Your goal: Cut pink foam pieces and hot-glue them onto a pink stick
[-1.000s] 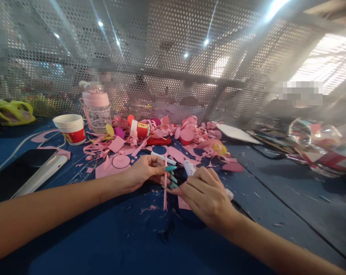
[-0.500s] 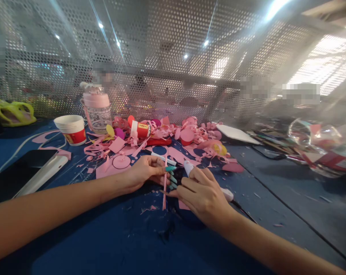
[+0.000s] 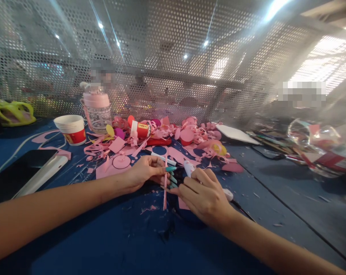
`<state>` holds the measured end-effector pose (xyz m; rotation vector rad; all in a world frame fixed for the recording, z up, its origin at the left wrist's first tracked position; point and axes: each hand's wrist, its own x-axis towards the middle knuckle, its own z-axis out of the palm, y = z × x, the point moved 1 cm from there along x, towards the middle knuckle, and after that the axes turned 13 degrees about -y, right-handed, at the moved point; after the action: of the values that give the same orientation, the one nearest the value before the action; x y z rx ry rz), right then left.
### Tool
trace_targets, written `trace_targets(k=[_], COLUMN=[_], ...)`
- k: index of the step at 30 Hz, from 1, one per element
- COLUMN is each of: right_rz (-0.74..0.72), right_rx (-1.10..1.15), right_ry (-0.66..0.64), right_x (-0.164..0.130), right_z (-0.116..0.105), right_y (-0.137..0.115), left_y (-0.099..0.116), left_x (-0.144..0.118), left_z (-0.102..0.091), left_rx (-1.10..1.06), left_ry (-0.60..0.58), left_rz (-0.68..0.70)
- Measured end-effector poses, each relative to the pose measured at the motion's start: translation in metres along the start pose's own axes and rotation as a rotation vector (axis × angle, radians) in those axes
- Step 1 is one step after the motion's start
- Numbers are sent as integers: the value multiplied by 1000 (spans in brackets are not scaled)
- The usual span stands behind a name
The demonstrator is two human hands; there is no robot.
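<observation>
while my left hand (image 3: 145, 172) pinches the thin pink strip (image 3: 165, 191) upright over the blue mat (image 3: 104, 236), my right hand (image 3: 205, 196) is closed around a white cutter (image 3: 189, 167) touching it. a slip could tear the strip or nick my fingertips (image 3: 170, 169). pink scraps (image 3: 161, 137), a paper cup (image 3: 71, 129) and a bottle (image 3: 96, 107) sit beyond.

Bright daylight pours in at the far right, washing out that corner. Ceiling lamps glint as streaked glare on the perforated screen (image 3: 167, 68). The near blue table (image 3: 104, 244) lies dimmer, with soft shadows. Edges bend and smear; far things look hazy.
</observation>
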<state>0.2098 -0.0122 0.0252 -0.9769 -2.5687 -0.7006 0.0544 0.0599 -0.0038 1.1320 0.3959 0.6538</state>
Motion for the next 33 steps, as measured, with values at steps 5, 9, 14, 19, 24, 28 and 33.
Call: trace_targets(k=[5,9,14,19,24,28,33], right_rz=[-36,-32,-44,-58,-48,-42,-52], right_rx=[-44,-22,11,17,56,60,83], right_ry=[-54,-64,-61,-63,-59,-66,-54], right_x=[-2,-3,-1,-1,-1,0,1], right_z=[3,4,5,6,5,5,5], right_y=[1,1,0,0,0,0,0], left_y=[1,1,0,0,0,0,0], left_x=[0,-1,0,0,0,0,-1], left_z=[1,1,-1,-1,-1,-1,0], left_rx=[-10,-5,2,3,6,4,4], left_ry=[14,21,27,25,25,26,36], left_rz=[-10,-13,-21,-18,-15,-12,-16])
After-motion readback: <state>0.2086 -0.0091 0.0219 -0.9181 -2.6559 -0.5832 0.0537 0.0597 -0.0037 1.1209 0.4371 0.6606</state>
